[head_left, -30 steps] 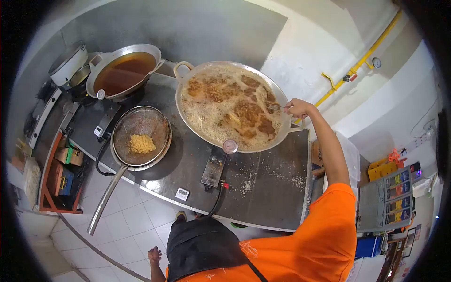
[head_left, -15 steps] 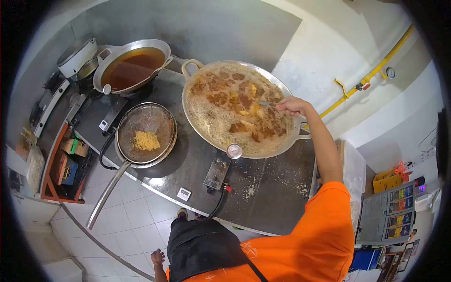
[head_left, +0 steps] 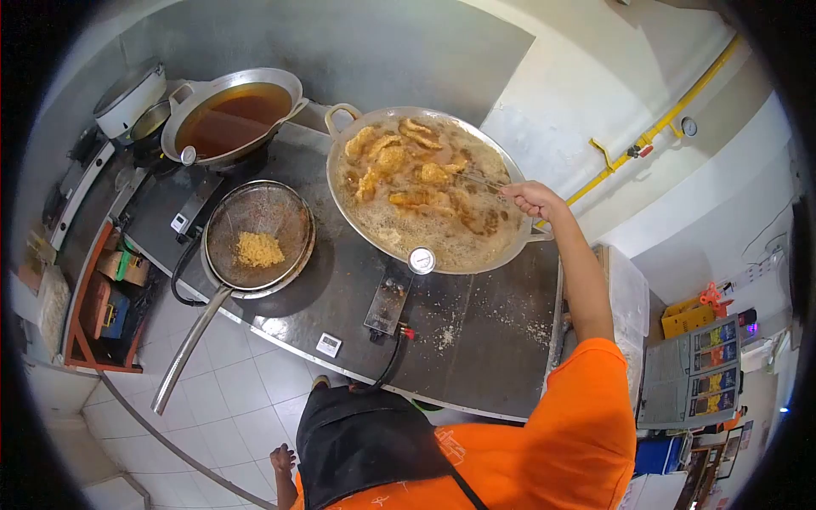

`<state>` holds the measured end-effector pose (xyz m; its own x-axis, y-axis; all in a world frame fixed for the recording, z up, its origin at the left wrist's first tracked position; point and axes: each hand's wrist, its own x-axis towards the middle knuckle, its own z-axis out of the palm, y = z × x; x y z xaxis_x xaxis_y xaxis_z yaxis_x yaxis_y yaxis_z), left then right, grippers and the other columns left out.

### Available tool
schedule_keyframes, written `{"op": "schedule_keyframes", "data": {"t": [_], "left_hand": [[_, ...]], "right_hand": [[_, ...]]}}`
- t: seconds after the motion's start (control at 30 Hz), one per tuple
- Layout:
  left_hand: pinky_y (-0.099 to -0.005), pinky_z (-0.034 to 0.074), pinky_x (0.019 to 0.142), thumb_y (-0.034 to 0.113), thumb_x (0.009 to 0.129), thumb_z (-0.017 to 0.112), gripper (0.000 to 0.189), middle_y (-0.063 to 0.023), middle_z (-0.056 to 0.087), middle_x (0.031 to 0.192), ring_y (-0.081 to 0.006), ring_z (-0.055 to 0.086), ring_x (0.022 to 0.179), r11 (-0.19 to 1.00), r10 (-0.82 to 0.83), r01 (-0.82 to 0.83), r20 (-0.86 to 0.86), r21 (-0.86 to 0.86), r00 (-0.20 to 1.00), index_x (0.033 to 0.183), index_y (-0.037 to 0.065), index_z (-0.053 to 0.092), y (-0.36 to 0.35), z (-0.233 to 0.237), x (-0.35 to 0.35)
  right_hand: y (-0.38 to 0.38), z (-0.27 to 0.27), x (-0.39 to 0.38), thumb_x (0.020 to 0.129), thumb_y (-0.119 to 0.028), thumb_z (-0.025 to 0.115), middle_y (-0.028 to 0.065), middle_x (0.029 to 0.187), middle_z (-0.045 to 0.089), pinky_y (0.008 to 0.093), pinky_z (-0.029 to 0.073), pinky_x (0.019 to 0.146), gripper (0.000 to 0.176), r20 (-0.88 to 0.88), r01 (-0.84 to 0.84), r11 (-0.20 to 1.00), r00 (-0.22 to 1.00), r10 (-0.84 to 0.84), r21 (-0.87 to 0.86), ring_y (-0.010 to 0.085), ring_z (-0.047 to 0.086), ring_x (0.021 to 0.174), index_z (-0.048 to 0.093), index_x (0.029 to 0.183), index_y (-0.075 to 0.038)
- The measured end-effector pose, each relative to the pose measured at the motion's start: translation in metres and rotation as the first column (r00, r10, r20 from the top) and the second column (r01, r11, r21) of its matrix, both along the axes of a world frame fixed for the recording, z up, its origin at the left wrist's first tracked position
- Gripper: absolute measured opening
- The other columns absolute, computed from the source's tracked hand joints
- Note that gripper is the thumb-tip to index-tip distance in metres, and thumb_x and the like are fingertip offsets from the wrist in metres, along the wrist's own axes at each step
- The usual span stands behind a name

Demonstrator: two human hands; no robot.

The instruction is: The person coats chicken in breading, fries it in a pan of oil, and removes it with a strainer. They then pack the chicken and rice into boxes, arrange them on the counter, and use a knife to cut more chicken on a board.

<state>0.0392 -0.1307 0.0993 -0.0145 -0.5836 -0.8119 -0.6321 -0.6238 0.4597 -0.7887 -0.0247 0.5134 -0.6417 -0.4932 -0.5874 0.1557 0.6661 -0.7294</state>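
Note:
My right hand is closed around the handle of slim metal tongs, whose far end reaches into the large wok. Bubbling, foamy oil fills this wok. Several golden-brown fried pieces float in it, mostly toward the far left, and the tongs' tip meets one piece near the middle. A round dial thermometer sits at the near rim. Low beside my apron hangs my left hand, fingers loosely curled and apart, with nothing visible in it.
Left of the wok, a long-handled strainer holding yellow crumbs rests over a bowl. Behind it stands a second wok of dark oil. A small timer lies near the counter edge. White crumbs dot the counter. A yellow pipe runs along the wall.
Several fried pieces now show at the surface on the wok's far left, where foam covered most of it. The right hand with the tongs has shifted slightly; the left hand stays low.

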Motion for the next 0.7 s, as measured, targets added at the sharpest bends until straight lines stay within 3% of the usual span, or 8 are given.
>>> {"op": "schedule_keyframes", "data": {"t": [0.03,0.27,0.33,0.5,0.57,0.6,0.63,0.7], "left_hand": [[-0.0301,0.041,0.046,0.03,0.089,0.055,0.037,-0.0112,0.065,0.081,-0.0178,0.059,0.06,1.0,-0.018,0.018,0.011,0.002,1.0,0.106,-0.002,0.058,-0.002,0.001,0.001],[-0.0309,0.041,0.047,0.03,0.09,0.054,0.035,-0.0114,0.065,0.081,-0.0183,0.059,0.06,0.999,-0.042,0.042,0.018,0.029,0.999,0.104,-0.002,0.058,-0.007,-0.008,0.016],[-0.0312,0.042,0.047,0.03,0.09,0.054,0.034,-0.0115,0.065,0.081,-0.0184,0.059,0.059,0.998,-0.05,0.05,0.013,0.035,0.999,0.103,-0.001,0.059,-0.012,-0.011,0.017],[-0.032,0.042,0.047,0.03,0.09,0.053,0.033,-0.0116,0.065,0.081,-0.0187,0.059,0.059,0.998,-0.054,0.053,0.017,0.041,0.998,0.101,0.0,0.059,-0.029,-0.011,0.018],[-0.0323,0.043,0.048,0.03,0.09,0.052,0.032,-0.0116,0.065,0.081,-0.0188,0.058,0.059,0.998,-0.049,0.049,0.011,0.045,0.999,0.1,0.0,0.059,-0.035,-0.011,0.017],[-0.0322,0.042,0.048,0.03,0.09,0.052,0.032,-0.0115,0.065,0.081,-0.0187,0.058,0.059,0.997,-0.061,0.061,0.003,0.045,0.998,0.1,0.0,0.059,-0.038,-0.012,0.018],[-0.0322,0.042,0.048,0.03,0.09,0.052,0.031,-0.0113,0.065,0.081,-0.0186,0.058,0.059,0.996,-0.072,0.072,-0.005,0.044,0.997,0.1,0.001,0.059,-0.042,-0.014,0.02],[-0.032,0.04,0.048,0.03,0.09,0.053,0.031,-0.011,0.065,0.081,-0.0183,0.058,0.059,0.994,-0.094,0.095,-0.019,0.045,0.995,0.1,0.001,0.059,-0.043,-0.015,0.025]], "right_hand": [[0.004,0.004,0.001,0.089,-0.027,0.066,-0.0091,0.054,0.035,0.0192,0.016,0.032,0.023,-0.036,0.027,0.999,0.999,-0.026,0.045,0.0007,0.024,0.038,0.064,0.104,-0.01],[0.022,0.043,-0.003,0.088,-0.027,0.066,-0.0061,0.054,0.04,0.0211,0.018,0.032,0.028,-0.222,0.011,0.969,0.974,0.045,0.245,0.0021,0.027,0.038,0.064,0.108,-0.008],[0.021,0.056,-0.003,0.086,-0.023,0.065,-0.0034,0.053,0.046,0.023,0.021,0.032,0.023,-0.381,-0.013,0.918,0.908,0.177,0.395,0.0036,0.03,0.038,0.067,0.102,-0.006],[0.005,0.071,0.003,0.078,-0.017,0.064,0.0041,0.052,0.055,0.0258,0.03,0.033,0.018,-0.508,-0.046,0.84,0.778,0.37,0.54,0.0084,0.04,0.035,0.071,0.089,-0.004],[-0.007,0.06,0.001,0.076,-0.016,0.063,0.0122,0.058,0.062,0.034,0.046,0.043,0.022,-0.595,0.008,0.723,0.575,0.562,0.691,0.021,0.058,0.045,0.071,0.091,-0.001],[-0.012,0.048,0.002,0.076,-0.014,0.061,0.0189,0.075,0.068,0.0414,0.055,0.064,0.021,-0.666,0.073,0.699,0.388,0.637,0.711,0.0332,0.068,0.071,0.069,0.089,0.0],[-0.013,0.042,0.002,0.076,-0.014,0.061,0.0189,0.075,0.068,0.0414,0.055,0.064,0.021,-0.665,0.073,0.698,0.386,0.639,0.713,0.0332,0.068,0.071,0.069,0.089,0.0],[-0.028,0.041,0.047,0.076,-0.015,0.06,0.0217,0.09,0.068,0.0455,0.054,0.078,0.019,-0.713,0.201,0.686,0.262,0.651,0.7,0.0387,0.067,0.089,0.069,0.085,-0.001]]}}
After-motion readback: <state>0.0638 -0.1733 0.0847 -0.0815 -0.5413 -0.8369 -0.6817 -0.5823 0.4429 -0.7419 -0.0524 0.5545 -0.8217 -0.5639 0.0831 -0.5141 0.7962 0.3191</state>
